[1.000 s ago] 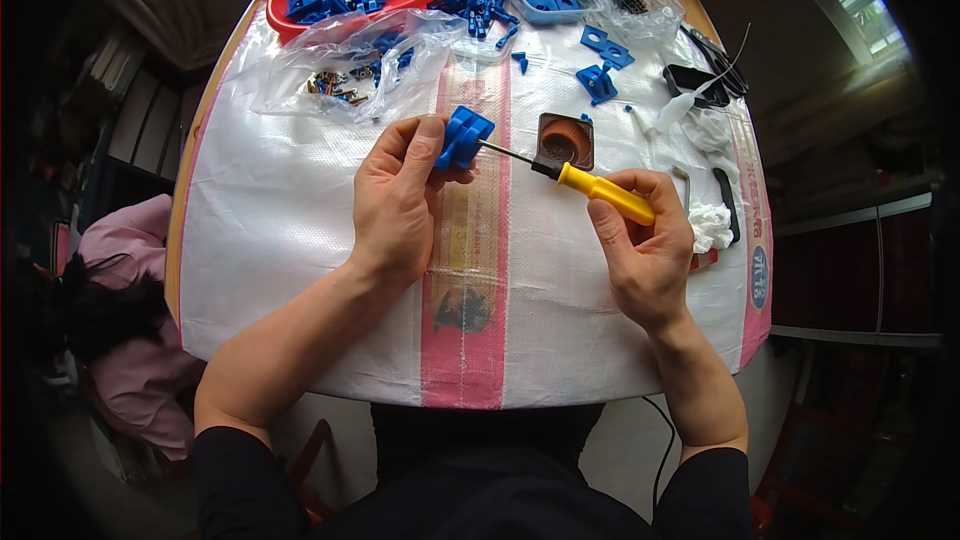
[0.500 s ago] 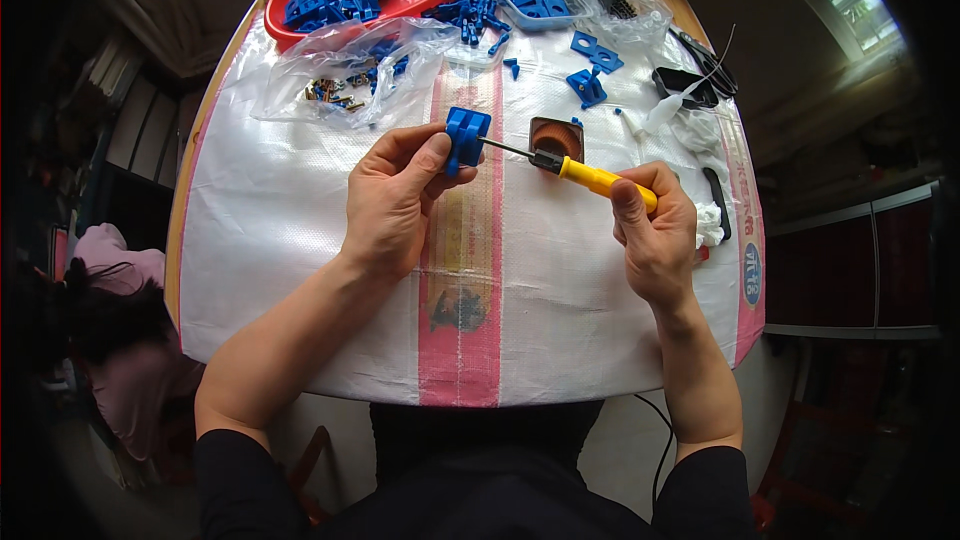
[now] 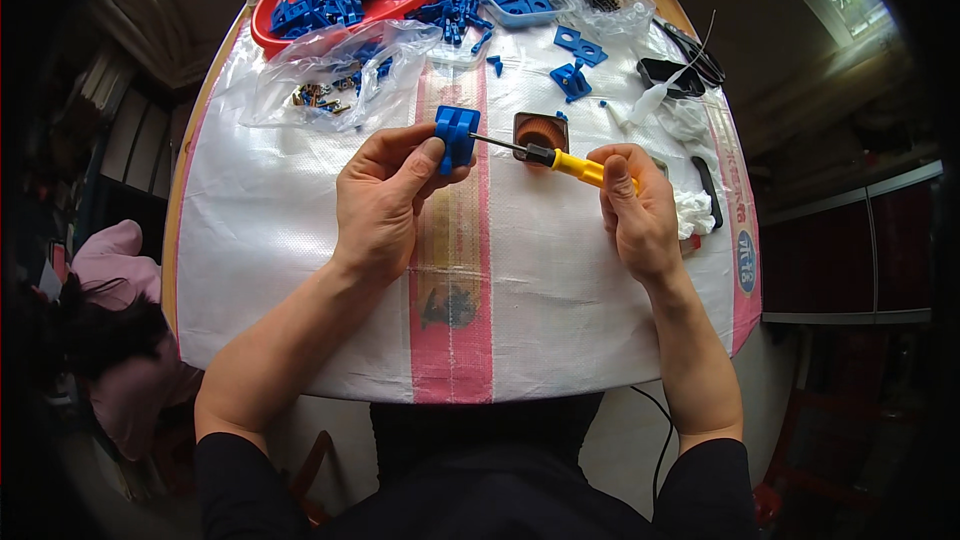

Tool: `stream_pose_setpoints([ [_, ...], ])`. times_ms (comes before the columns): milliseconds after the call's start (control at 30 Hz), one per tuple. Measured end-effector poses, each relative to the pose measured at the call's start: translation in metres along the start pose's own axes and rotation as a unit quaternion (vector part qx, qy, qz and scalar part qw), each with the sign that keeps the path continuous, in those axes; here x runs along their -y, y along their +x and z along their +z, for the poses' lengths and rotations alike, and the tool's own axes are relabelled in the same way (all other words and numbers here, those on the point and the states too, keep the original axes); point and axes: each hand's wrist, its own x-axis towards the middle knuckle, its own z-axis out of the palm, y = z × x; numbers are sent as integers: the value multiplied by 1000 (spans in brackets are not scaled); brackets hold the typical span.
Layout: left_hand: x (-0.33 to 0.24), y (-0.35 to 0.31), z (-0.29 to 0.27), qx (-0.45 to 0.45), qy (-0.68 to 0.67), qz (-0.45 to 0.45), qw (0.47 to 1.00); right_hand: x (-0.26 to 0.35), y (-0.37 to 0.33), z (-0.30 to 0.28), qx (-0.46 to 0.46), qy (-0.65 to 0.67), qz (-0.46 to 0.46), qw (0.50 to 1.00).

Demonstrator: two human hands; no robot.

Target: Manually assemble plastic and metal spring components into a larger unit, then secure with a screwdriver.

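Blue plastic parts (image 3: 345,0) in red bowl (image 3: 270,35)

Screwdriver (image 3: 560,159) tip hidden inside blue part (image 3: 457,136)

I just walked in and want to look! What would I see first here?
First, the two hands in the middle: the left hand grips a small blue plastic part, and the right hand pokes a yellow-handled screwdriver into it. Behind them, at the table's far edge, sits a red tray heaped with more blue parts.
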Motion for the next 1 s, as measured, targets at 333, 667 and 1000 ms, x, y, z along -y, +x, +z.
stream_pose_setpoints([
  [333,-2,1,-2,28,-2,28,999,12,1,-19,116,73,101,985],
  [667,-6,-1,-1,22,57,39,997,13,-3,-7,106,40,88,990],
  [1000,-14,1,3,76,58,11,995,42,-8,-10,36,-169,-71,982],
])
